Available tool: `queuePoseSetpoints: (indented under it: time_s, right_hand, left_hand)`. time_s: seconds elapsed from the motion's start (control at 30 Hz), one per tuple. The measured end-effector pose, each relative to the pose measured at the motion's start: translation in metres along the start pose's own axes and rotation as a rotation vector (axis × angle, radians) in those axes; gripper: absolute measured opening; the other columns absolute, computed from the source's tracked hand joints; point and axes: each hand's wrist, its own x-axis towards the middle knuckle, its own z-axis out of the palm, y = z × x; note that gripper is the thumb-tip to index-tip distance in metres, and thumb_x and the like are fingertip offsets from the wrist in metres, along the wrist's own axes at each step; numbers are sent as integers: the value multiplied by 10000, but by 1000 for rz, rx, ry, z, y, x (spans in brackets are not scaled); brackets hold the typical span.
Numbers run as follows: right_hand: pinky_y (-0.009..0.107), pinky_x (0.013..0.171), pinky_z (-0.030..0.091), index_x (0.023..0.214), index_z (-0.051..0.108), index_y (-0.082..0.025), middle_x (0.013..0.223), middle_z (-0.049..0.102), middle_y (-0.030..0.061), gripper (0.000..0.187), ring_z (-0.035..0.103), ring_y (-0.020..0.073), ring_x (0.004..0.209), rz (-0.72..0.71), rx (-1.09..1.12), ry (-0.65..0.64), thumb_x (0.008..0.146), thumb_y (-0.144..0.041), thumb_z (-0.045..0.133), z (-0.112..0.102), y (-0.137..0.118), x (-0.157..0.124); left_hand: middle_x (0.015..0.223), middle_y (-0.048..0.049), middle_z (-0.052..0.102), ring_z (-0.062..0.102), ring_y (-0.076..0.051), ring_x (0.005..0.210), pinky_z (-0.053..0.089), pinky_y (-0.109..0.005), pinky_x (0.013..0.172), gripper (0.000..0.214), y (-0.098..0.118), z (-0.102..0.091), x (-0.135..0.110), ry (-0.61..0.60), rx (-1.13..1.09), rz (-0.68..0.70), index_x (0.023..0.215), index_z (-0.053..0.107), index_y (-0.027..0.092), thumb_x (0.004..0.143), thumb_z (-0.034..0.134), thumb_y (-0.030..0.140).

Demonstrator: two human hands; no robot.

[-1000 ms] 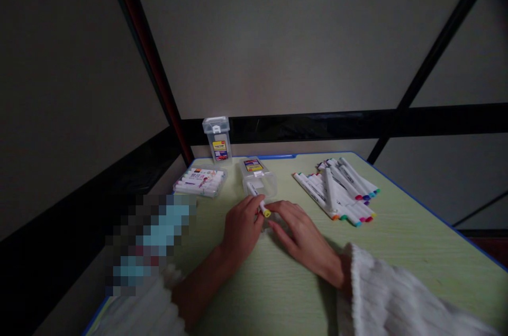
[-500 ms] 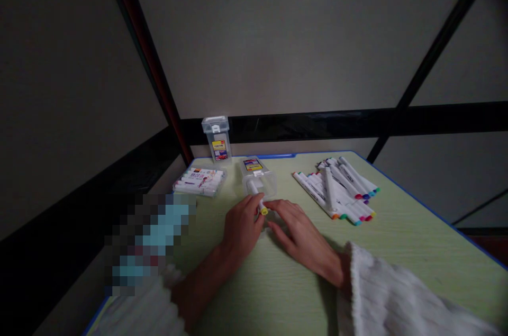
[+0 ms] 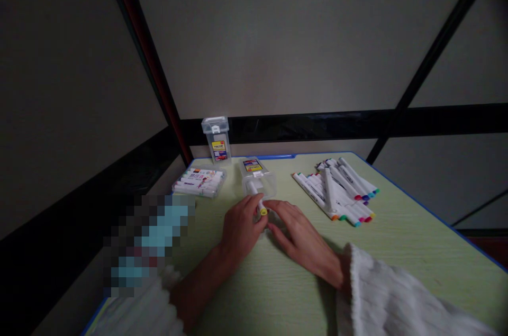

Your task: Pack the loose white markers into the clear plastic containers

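My left hand (image 3: 242, 225) is closed around a white marker (image 3: 261, 206) with a yellow end facing me. The far end of that marker points into the mouth of a clear plastic box (image 3: 268, 182) lying on its side. My right hand (image 3: 296, 227) is close on the right, its index fingertip at the marker's yellow end and its thumb held apart below. Whether that fingertip presses on the marker is hard to tell. A clear edge shows under the hands, mostly hidden.
Several white markers (image 3: 317, 190) with coloured ends lie in a loose pile on the right of the table (image 3: 397, 251). At the back left stands a second clear box (image 3: 219, 140), lid on. A flat pack of markers (image 3: 200, 181) lies before it. Walls close off the back and left.
My right thumb has shifted slightly left, nearer my left hand. The marker and the box stay almost where they were.
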Motion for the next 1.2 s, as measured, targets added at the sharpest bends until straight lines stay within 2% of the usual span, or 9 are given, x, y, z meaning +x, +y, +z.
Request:
queuePoseSetpoints:
  time_s: [0.5, 0.77, 1.2]
  right_hand:
    - [400, 916, 392, 1198, 387, -158, 1153, 531, 102, 414, 477, 205, 1067, -2, 6, 0, 791, -85, 414, 2, 2, 0]
    - [414, 910, 397, 1197, 388, -173, 1144, 533, 106, 421, 480, 218, 1066, -12, 0, 1, 785, -92, 417, 2, 2, 1]
    - [416, 913, 394, 1199, 388, -178, 1147, 527, 95, 416, 476, 214, 1064, -8, 1, -10, 791, -97, 416, 0, 1, 1]
  left_hand:
    - [765, -15, 583, 546, -147, 703, 437, -250, 667, 313, 5, -2, 1, 20, 5, 11, 1035, 558, 146, 725, 533, 181]
    - [738, -11, 567, 531, -133, 682, 428, -231, 654, 270, 5, -3, 0, 28, 15, 31, 1023, 563, 157, 770, 472, 177]
    - [876, -44, 619, 579, -161, 813, 456, -264, 752, 257, -1, -1, 1, 40, 23, 31, 1014, 566, 162, 802, 426, 124]
